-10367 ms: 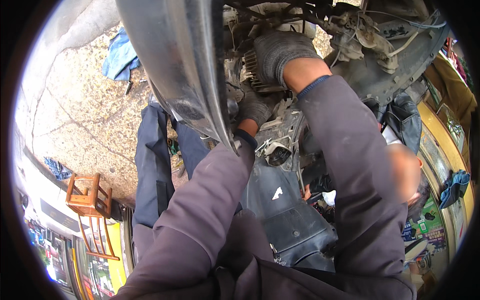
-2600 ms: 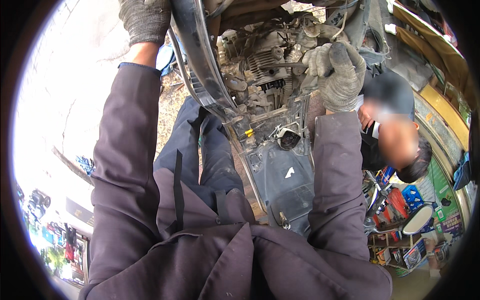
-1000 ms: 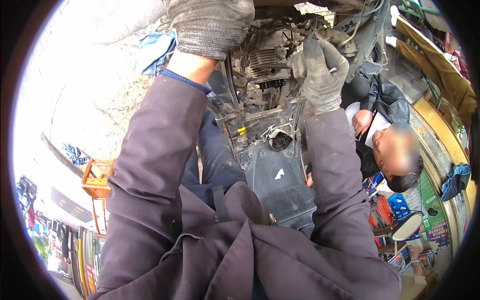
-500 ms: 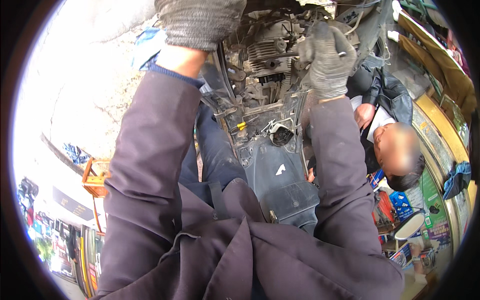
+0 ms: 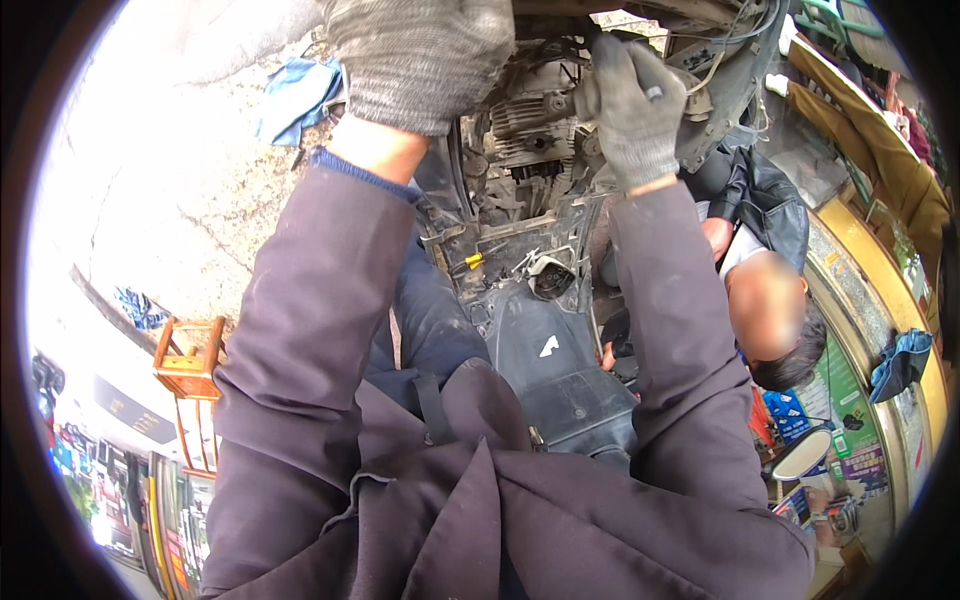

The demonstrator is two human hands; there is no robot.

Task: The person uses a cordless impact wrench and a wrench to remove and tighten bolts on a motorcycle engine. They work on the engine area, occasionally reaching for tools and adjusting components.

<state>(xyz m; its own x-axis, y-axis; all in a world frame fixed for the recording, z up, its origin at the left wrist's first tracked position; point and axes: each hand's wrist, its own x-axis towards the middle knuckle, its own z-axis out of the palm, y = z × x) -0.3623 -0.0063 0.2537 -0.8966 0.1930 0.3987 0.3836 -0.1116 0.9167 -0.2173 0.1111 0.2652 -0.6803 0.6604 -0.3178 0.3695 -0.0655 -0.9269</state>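
1. Pavement, speckled and cracked, spreads along the left, washed out by glare toward the rim.
2. Vehicle with its body opened up fills the middle, its smooth dark panel nearest the wearer.
3. Co-worker in a dark jacket is close by on the right, one hand near the panel's right edge.
4. Wooden stool stands at the left, well apart from the vehicle.
5. Engine, finned and grimy, sits in the open frame at the upper middle, below and between the wearer's two gloved hands.
6. Blue cloth lies crumpled on the pavement, left of the frame.
7. Left hand is raised, back of the glove toward the view; the top edge crops it, so whether its fingers are apart or clamped on something cannot be told.
8. Right hand is just beside the engine's right side, fingers curled together around a metal tool whose bright end peeks out between them.
9. Black-and-white housing rests at the panel's upper end.
10. Yellow-handled tool lies near it, to the left.
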